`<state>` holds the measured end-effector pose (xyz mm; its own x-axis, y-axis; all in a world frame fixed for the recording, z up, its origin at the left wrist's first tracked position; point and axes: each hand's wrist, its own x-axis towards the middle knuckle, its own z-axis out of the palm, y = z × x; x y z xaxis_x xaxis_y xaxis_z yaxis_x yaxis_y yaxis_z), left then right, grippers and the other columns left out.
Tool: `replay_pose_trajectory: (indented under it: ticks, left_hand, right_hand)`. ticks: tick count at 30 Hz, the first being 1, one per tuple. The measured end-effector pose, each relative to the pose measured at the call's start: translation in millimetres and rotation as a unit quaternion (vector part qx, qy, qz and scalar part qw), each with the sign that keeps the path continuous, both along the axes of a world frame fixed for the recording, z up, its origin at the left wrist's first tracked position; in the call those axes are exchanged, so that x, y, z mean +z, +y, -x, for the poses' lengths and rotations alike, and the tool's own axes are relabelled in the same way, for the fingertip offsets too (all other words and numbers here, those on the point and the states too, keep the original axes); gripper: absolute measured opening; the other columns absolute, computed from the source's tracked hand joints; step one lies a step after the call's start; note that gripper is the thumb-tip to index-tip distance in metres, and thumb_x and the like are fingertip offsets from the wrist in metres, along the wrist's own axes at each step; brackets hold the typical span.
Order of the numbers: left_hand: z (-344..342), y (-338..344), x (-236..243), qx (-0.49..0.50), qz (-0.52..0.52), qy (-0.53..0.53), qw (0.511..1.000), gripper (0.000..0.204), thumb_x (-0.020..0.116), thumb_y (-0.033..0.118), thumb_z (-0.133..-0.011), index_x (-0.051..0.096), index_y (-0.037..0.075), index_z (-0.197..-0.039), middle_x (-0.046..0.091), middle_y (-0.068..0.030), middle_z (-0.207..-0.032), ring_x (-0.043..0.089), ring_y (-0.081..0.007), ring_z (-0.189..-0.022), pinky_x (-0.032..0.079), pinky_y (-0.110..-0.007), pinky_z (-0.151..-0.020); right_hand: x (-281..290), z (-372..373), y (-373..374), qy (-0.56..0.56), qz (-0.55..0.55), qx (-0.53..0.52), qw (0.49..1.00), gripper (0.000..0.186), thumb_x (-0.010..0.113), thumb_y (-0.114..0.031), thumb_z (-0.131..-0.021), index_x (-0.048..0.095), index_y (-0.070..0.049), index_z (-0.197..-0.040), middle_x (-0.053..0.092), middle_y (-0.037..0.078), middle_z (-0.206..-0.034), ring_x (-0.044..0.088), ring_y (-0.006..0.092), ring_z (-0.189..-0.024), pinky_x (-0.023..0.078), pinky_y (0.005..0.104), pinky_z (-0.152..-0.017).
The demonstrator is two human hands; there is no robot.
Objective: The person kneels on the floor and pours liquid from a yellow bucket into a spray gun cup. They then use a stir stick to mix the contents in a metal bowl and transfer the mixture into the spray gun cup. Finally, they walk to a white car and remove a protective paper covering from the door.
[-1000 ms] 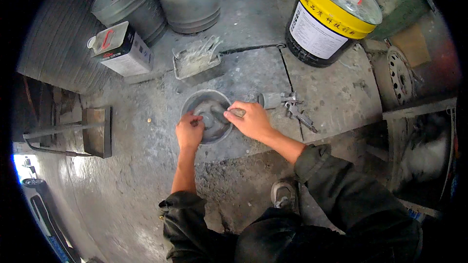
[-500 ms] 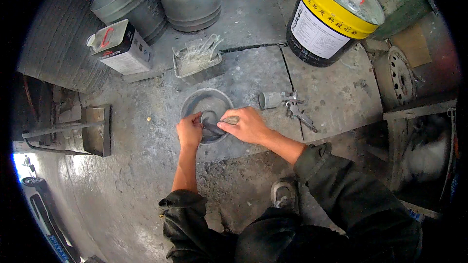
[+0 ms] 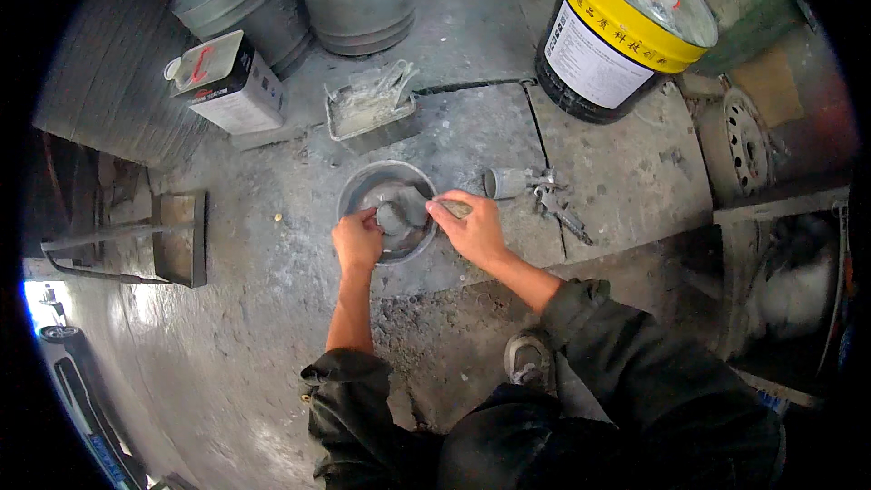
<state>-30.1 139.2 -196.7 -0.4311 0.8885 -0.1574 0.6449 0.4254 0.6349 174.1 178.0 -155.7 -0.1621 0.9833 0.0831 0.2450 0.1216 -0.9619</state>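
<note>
1. Canister, white and black, stands on the floor, apart from the hands
2. Left hand pinches the edge of a round grey piece; a wet edge or slack pinch might let it slip
3. Grey bowl sits below both hands, the piece within its rim; a wrist pressing that rim could tip it, spilling the grey contents
4. Brush reaches in from the right, its bristles beside or touching the piece; brisk strokes could flick grey spatter
5. Right hand, apart from the left, is closed around the brush's handle
6. Spray gun lies nearby; an outward swing could knock it
</note>
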Motion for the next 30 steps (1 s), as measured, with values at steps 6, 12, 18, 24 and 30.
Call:
replay_pose_trajectory:
  ticks: [6, 12, 18, 24, 30]
  left_hand:
    - [-8, -4, 4, 0.020, -0.021, 0.032, 0.999, 0.032, 0.061, 0.004, -0.071, 0.073, 0.009, -0.100, 0.069, -0.0166, -0.081, 0.067, -0.0330, -0.077, 0.052, -0.039, -0.073]
    - [7, -20, 33, 0.016, -0.051, 0.038, 0.998, 0.034, 0.059, 0.003, -0.071, 0.072, 0.011, -0.101, 0.069, -0.0141, -0.083, 0.066, -0.0337, -0.079, 0.052, -0.041, -0.074]
    - [25, -39, 92, -0.115, -0.192, 0.142, 0.964, 0.029, 0.059, 0.004, -0.073, 0.068, 0.009, -0.101, 0.067, -0.0116, -0.090, 0.065, -0.0309, -0.081, 0.052, -0.039, -0.073]
    - [75, -74, 77, 0.117, -0.143, 0.029, 0.982, 0.034, 0.062, 0.004, -0.069, 0.069, 0.010, -0.101, 0.069, -0.0120, -0.084, 0.067, -0.0282, -0.079, 0.053, -0.038, -0.074]
    - [112, -121, 3, 0.177, 0.115, -0.006, 0.977, 0.037, 0.062, 0.006, -0.067, 0.072, 0.016, -0.101, 0.071, -0.0124, -0.090, 0.068, -0.0298, -0.090, 0.052, -0.038, -0.083]
  right_hand:
    - [1, 10, -7, 0.099, 0.146, 0.053, 0.983, 0.029, 0.071, -0.031, -0.080, 0.069, -0.002, -0.084, 0.064, 0.017, -0.065, 0.064, 0.0268, -0.059, 0.048, 0.0353, -0.056]
    - [9, 6, -11, -0.109, 0.025, 0.021, 0.993, 0.029, 0.071, -0.033, -0.079, 0.069, -0.005, -0.086, 0.065, 0.015, -0.068, 0.065, 0.0289, -0.063, 0.048, 0.0366, -0.059]
    - [32, 9, -9, -0.268, -0.143, 0.134, 0.943, 0.024, 0.071, -0.028, -0.074, 0.069, -0.011, -0.091, 0.068, 0.011, -0.087, 0.065, 0.0331, -0.078, 0.052, 0.0392, -0.067]
    - [35, 37, -7, -0.332, -0.122, 0.228, 0.907, 0.023, 0.070, -0.026, -0.070, 0.069, -0.015, -0.090, 0.064, 0.009, -0.095, 0.063, 0.0321, -0.090, 0.050, 0.0422, -0.075]
    - [12, 29, -3, -0.261, -0.126, 0.271, 0.918, 0.022, 0.069, -0.022, -0.070, 0.070, -0.016, -0.092, 0.063, 0.008, -0.092, 0.063, 0.0306, -0.088, 0.051, 0.0416, -0.075]
